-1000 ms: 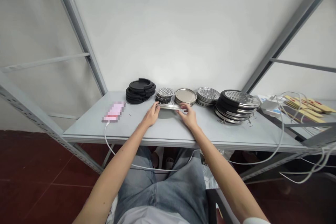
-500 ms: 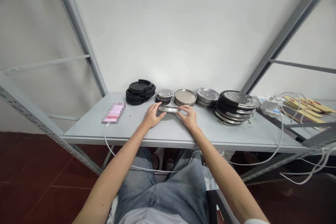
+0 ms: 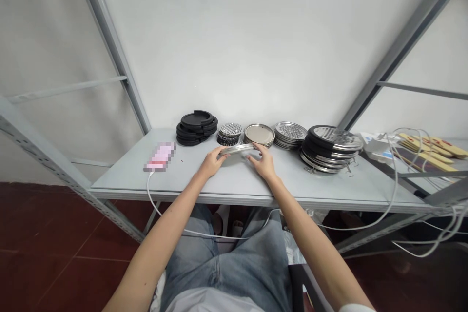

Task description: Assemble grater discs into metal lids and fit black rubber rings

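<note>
My left hand grips the left edge of a thin round metal piece above the grey table. At its right edge is my right hand, with a finger touching the rim and the thumb apart below. The piece is tilted, its right side higher. Behind it stand a small stack of perforated metal discs, a stack of plain metal lids and a stack of grated metal discs. Black rings are piled at the left.
A tall stack of black-rimmed perforated discs stands on the table's right. A pink phone with a white cable lies left. Metal posts flank the table; yellow pieces lie far right.
The metal piece has tilted, its right side rising. My right thumb has come away from it, while my left hand keeps hold of the left edge.
</note>
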The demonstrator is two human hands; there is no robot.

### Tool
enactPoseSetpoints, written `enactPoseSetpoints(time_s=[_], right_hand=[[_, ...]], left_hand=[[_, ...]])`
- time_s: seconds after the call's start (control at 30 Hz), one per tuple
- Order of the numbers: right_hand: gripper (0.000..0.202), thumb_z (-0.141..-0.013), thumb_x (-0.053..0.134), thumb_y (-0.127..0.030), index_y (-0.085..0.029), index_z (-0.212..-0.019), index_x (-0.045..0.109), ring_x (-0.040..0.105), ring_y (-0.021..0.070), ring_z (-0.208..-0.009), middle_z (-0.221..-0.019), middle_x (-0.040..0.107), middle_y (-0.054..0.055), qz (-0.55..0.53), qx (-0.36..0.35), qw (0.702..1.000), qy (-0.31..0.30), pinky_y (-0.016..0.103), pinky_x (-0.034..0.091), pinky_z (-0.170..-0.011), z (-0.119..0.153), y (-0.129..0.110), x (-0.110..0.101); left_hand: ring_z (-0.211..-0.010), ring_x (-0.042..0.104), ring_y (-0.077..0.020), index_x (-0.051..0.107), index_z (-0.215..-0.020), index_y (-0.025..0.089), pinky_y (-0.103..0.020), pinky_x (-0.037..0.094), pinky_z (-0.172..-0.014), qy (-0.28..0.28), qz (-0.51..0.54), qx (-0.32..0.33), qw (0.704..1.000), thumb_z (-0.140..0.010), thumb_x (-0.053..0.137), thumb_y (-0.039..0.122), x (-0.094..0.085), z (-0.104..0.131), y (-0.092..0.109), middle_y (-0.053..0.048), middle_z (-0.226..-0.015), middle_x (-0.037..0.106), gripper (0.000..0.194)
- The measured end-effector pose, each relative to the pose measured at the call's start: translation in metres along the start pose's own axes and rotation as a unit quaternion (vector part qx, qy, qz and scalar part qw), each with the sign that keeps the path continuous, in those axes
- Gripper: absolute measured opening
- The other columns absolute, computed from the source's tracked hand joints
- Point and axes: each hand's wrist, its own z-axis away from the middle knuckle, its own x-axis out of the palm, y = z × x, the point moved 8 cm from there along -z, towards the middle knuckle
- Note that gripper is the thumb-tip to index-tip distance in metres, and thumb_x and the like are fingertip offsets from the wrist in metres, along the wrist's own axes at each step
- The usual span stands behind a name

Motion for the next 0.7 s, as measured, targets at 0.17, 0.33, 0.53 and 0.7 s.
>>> enactPoseSetpoints(time_s=[0.17, 0.33, 0.53, 0.7], right_hand=[[0.046, -0.074, 0.069, -0.039, -0.019, -0.115, 0.066, 0.06, 0.0271, -0.11, -0.119, 0.067, 0.012, 0.004, 0.017, 0.999, -0.026, 0.041, 0.048, -0.091, 0.0, 0.008, 0.006], [0.041, -0.074, 0.068, -0.044, -0.017, -0.106, 0.07, 0.062, 0.0268, -0.101, -0.11, 0.072, 0.01, 0.022, 0.046, 0.999, -0.008, 0.04, 0.048, -0.09, 0.001, 0.011, 0.002], [0.024, -0.078, 0.068, -0.038, -0.021, -0.094, 0.071, 0.061, 0.024, -0.099, -0.101, 0.071, 0.007, 0.015, -0.034, 0.999, 0.026, 0.037, 0.048, -0.09, 0.003, -0.01, -0.008], [0.014, -0.081, 0.066, -0.031, -0.023, -0.09, 0.073, 0.06, 0.0238, -0.093, -0.093, 0.068, 0.007, 0.068, -0.109, 0.992, -0.016, 0.038, 0.048, -0.089, 0.008, -0.029, -0.001]], left_hand=[[-0.121, 0.057, -0.024, 0.057, -0.127, 0.018, -0.038, 0.044, -0.105, -0.014, 0.019, 0.012, 1.0, -0.094, 0.051, 0.035, 0.002, 0.0, 0.003, -0.009, -0.129, 0.062, 0.038], [-0.123, 0.055, -0.0239, 0.053, -0.131, 0.018, -0.037, 0.044, -0.105, 0.0, -0.001, -0.004, 1.0, -0.096, 0.048, 0.037, 0.001, -0.002, -0.005, -0.01, -0.132, 0.059, 0.04], [-0.121, 0.055, -0.026, 0.047, -0.134, 0.018, -0.041, 0.044, -0.104, 0.066, -0.065, -0.033, 0.995, -0.09, 0.059, 0.035, -0.007, -0.002, -0.019, -0.014, -0.131, 0.054, 0.049], [-0.129, 0.047, -0.028, 0.047, -0.137, 0.021, -0.043, 0.038, -0.111, 0.031, -0.125, 0.064, 0.99, -0.08, 0.071, 0.031, -0.005, 0.002, 0.012, -0.012, -0.136, 0.052, 0.063]])
